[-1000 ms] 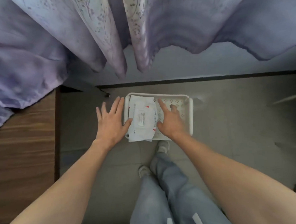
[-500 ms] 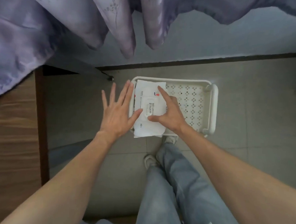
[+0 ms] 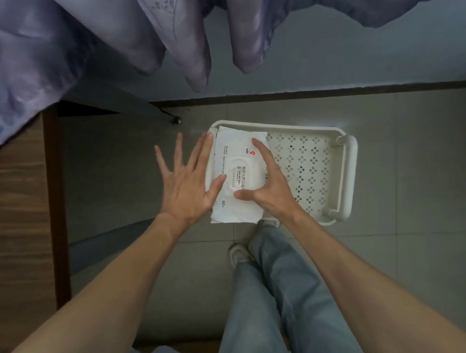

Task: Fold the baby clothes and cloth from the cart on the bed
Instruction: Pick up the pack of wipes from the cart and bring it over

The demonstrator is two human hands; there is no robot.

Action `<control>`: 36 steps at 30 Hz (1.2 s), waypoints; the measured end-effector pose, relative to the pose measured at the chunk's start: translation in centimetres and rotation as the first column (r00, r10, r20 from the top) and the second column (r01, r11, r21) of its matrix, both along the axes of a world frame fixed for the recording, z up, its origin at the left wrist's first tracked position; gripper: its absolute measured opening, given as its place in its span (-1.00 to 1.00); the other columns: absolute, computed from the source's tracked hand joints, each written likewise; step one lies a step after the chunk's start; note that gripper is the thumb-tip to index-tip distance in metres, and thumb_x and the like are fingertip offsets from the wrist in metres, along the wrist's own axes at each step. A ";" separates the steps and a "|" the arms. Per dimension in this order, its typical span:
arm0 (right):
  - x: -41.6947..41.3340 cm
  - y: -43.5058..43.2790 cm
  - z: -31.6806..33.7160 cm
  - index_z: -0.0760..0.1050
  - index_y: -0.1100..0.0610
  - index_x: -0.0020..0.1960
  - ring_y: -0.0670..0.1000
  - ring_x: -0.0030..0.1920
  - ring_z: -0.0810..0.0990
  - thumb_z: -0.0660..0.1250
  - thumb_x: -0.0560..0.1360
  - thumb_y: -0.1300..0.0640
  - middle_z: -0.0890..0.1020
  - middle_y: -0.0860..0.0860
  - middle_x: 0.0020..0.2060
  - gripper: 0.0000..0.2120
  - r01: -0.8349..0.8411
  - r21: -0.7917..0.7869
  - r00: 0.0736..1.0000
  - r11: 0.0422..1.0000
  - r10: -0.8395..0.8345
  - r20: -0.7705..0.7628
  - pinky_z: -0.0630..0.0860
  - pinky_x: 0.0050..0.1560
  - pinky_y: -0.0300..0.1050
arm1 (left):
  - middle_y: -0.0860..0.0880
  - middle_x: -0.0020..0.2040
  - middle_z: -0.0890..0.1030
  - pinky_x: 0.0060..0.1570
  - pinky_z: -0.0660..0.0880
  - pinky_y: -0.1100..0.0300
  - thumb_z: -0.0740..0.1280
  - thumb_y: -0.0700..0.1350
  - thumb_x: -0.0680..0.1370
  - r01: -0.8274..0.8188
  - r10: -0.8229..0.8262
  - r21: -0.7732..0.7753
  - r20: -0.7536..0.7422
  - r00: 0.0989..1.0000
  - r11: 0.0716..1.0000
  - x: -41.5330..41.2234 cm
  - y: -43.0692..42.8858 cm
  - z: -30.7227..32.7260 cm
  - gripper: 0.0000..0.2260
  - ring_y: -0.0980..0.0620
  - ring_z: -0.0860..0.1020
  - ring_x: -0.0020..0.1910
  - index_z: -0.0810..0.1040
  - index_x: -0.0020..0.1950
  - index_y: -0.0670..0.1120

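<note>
A white plastic cart (image 3: 345,176) with a perforated tray stands on the grey floor below me. A white pack of baby wet wipes (image 3: 237,176) lies on the tray's left side and sticks out over its near rim. My left hand (image 3: 185,182) is spread flat beside the pack, its thumb touching the pack's left edge. My right hand (image 3: 266,183) hovers over the pack with fingers spread, thumb and forefinger around the lid. Neither hand grips it. No baby clothes or cloth show in the tray.
Purple floral curtains (image 3: 99,34) hang above the cart against a pale wall. A wooden surface (image 3: 11,218) runs down the left edge. My legs in blue jeans (image 3: 274,300) and pale shoes stand just before the cart. A small metal door stop (image 3: 176,120) sits on the floor.
My view has drawn closer to the cart. My right hand slid left from the bare tray onto the wipes pack; my left hand stays spread at the pack's left edge.
</note>
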State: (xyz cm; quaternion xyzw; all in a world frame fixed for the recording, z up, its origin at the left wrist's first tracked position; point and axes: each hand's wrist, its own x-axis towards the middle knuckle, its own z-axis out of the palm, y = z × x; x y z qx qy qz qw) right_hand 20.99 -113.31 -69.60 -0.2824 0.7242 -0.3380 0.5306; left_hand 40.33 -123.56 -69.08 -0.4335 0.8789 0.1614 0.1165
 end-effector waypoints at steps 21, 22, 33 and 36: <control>0.1 0.5 0.4 0.47 -0.31 0.44 0.00 0.38 0.54 0.74 0.15 0.30 0.51 -0.12 0.41 0.01 0.091 -0.007 0.991 0.996 -0.090 0.097 0.67 0.25 0.10 | 0.03 0.76 0.08 0.54 -0.16 -0.55 -0.13 0.44 0.67 -0.028 0.028 -0.029 -0.005 1.000 0.999 -0.3 0.8 0.9 -0.26 -0.28 -0.08 0.73 -0.31 0.73 0.13; -0.2 0.5 0.9 0.48 -0.30 0.44 -0.01 0.37 0.55 0.73 0.16 0.32 0.51 -0.12 0.40 0.00 0.097 0.001 0.990 0.995 -0.096 0.099 0.68 0.23 0.10 | 0.03 0.76 0.06 0.54 -0.17 -0.55 -0.13 0.45 0.67 -0.030 0.030 -0.026 0.001 1.000 0.999 -0.3 0.8 1.1 -0.25 -0.28 -0.09 0.73 -0.31 0.73 0.14; -1.9 0.9 10.7 0.48 -0.27 0.46 -0.12 0.32 0.55 0.70 0.20 0.36 0.52 -0.15 0.37 -0.01 0.116 -0.080 0.991 0.990 -0.110 0.076 0.66 0.21 -0.04 | -0.02 0.77 -0.03 0.63 0.02 -0.36 -0.03 0.42 0.70 -0.031 0.034 0.018 -0.158 0.987 0.999 -1.5 1.7 9.3 -0.34 -0.24 -0.08 0.73 -0.11 0.74 0.23; -1.8 1.1 14.7 0.47 -0.25 0.48 -0.20 0.33 0.52 0.71 0.20 0.35 0.52 -0.20 0.39 -0.01 0.100 -0.136 0.994 0.986 -0.092 0.065 0.57 0.19 -0.22 | 0.01 0.76 0.01 0.65 0.10 -0.24 0.10 0.36 0.72 -0.031 0.039 0.032 -0.328 0.944 0.999 -2.4 2.3 13.0 -0.42 -0.15 -0.02 0.72 0.20 0.71 0.19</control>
